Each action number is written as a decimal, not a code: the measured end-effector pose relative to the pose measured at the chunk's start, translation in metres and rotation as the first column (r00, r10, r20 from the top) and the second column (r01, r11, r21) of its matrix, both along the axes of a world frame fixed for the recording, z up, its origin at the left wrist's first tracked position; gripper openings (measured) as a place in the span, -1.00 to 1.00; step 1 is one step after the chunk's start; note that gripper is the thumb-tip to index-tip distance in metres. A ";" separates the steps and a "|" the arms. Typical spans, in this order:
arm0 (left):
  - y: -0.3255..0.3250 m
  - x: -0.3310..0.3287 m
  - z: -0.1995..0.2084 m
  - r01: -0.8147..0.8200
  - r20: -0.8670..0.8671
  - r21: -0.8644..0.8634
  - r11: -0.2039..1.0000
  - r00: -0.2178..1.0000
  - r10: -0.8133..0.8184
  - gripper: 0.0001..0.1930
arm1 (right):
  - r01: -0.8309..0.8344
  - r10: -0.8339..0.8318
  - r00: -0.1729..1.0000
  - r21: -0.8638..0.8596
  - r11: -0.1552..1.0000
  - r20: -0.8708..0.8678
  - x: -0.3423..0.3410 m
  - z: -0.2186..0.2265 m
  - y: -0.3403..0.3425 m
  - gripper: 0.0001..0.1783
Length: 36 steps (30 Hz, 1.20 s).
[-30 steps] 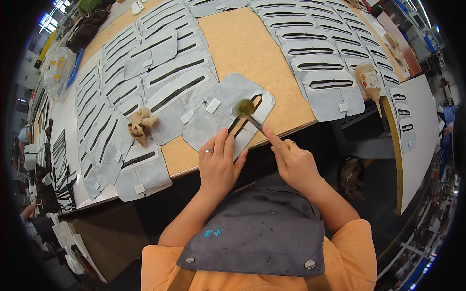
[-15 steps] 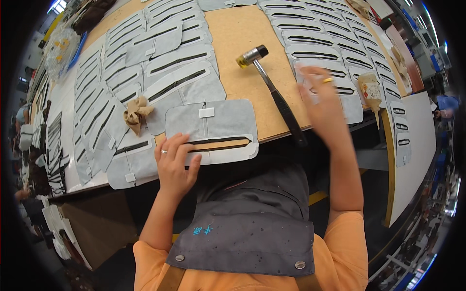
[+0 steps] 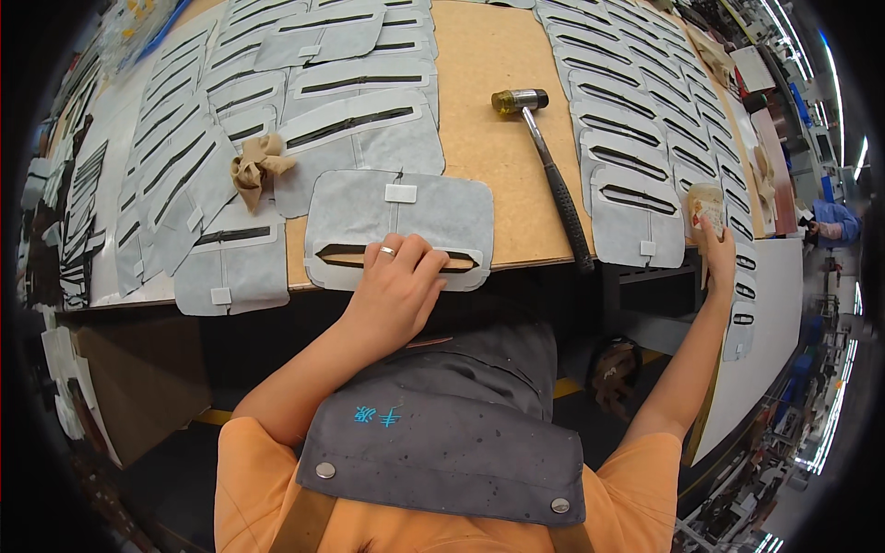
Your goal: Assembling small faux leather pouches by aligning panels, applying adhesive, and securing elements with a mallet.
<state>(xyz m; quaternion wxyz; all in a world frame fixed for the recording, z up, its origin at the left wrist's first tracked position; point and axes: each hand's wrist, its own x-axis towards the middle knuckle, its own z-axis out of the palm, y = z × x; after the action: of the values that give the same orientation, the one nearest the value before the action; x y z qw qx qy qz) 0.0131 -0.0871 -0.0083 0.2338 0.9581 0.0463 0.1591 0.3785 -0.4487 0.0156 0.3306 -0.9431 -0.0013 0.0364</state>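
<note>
A grey, round-cornered panel with a dark-edged long slot and a small white tab lies at the table's near edge. My left hand is closed on its near strip, bent fingertips at the slot; the thumb is hidden. At the right, my right hand has its fingers wrapped round a cream plastic bottle with a thin nozzle pointing down. Between my hands a hammer with a yellow and black head lies on the bare board, its black handle overhanging the near edge.
Rows of similar slotted grey panels overlap on the left, and more panels run along the right. A crumpled tan cloth sits on the left panels. A white side board stands beside the table's right edge.
My right hand has moved right from above the right-hand panels and now grasps the bottle. My left hand has shifted right along the panel to the middle of the slot.
</note>
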 end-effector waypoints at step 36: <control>0.088 0.093 0.012 0.020 0.186 -0.313 0.950 0.982 0.041 -0.92 | -0.698 0.900 0.361 -0.569 0.435 0.244 0.037 0.001 0.475 -0.82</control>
<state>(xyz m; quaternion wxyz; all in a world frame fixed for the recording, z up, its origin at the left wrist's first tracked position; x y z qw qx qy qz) 0.1064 0.0010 0.0033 0.3852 0.8889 0.0535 0.2419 0.4155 0.0258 0.0169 0.0699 -0.8289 -0.5518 -0.0592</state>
